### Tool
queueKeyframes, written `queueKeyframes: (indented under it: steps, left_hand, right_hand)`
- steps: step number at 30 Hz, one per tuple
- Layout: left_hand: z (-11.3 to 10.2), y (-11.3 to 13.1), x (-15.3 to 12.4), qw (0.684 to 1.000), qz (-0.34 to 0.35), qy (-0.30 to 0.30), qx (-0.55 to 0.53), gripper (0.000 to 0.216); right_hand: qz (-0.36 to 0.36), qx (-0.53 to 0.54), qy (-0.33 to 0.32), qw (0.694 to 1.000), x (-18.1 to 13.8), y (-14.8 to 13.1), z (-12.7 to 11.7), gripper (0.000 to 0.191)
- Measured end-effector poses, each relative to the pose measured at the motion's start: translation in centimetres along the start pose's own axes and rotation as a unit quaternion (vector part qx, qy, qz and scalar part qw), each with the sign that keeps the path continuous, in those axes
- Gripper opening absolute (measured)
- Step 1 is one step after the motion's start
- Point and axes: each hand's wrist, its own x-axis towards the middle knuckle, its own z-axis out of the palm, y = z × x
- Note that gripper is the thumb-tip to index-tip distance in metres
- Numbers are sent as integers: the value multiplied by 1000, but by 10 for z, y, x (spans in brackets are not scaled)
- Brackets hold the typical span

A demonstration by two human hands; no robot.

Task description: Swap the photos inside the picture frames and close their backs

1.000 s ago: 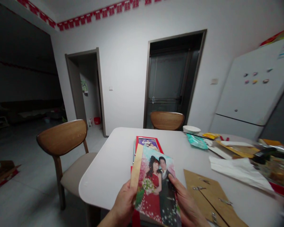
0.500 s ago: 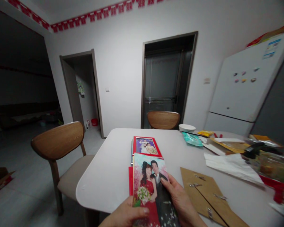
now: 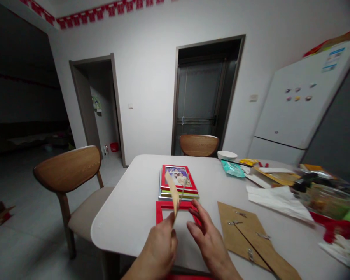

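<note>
1. Photo print (image 3: pixel 172 191), one, seen edge-on, is pinched in the left hand (image 3: pixel 160 249) above one empty red frame (image 3: pixel 161 208) on the table (image 3: pixel 128 217).
2. Right hand (image 3: pixel 207 241), fingers spread, grips nothing.
3. One frame stack (image 3: pixel 177 182) lies at the empty frame's 12 o'clock, and one backing board (image 3: pixel 245 237) at its 3 o'clock.

Photo (image 3: pixel 173 193) held upright, edge-on, above empty red frame (image 3: pixel 162 205).

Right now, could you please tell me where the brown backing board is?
In the head view the backing board lies flat on the white table, just right of the right hand and the empty red frame.
</note>
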Motion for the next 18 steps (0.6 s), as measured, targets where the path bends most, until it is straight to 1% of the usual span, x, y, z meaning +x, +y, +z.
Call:
queueKeyframes:
  steps: [1,2,3,5,6,8,9,10,11,12,13,14,15,16,18]
  left_hand:
    - [6,0,1,1000,10,9,20,33]
    - [12,-1,1,999,11,14,40,35]
    - [18,-3,1,998,6,15,64,38]
    - [26,-6,-1,992,-10,0,125,45]
    - [27,-8,-1,988,-17,-14,153,51]
    - [20,-9,-1,982,-13,-47,181,64]
    - [14,-8,0,983,-5,-49,178,70]
    - [7,-7,1,985,7,-34,169,72]
    - [0,-5,3,987,17,-2,158,71]
    - [-6,-3,5,988,23,36,147,69]
    - [-10,0,7,989,21,69,132,67]
    - [-11,2,8,990,12,85,112,65]
    - [-9,4,9,994,2,78,82,66]
    - [-6,5,9,998,-6,54,44,68]
    - [4,4,9,999,-5,9,-40,65]
  right_hand:
    - [-9,11,-26,1000,-5,-6,4,65]
    - [-14,21,-39,999,-9,-12,8,63]
    - [-17,28,-39,999,-12,-15,10,61]
    - [-10,25,-6,1000,-12,-15,10,56]
    - [4,22,14,1000,-10,-13,7,53]
    - [58,32,37,997,-4,-6,-2,46]
    - [96,47,40,993,-1,-3,-7,43]
    - [131,66,40,988,2,0,-12,40]
    - [155,82,38,984,5,1,-16,38]
    - [161,89,35,982,7,2,-18,38]
    - [149,80,35,985,8,2,-18,37]
    - [123,56,32,990,8,1,-16,36]
    - [85,21,25,996,8,1,-12,36]
    - [40,-18,13,999,6,1,-7,36]
    - [-64,-94,-8,993,0,3,7,39]
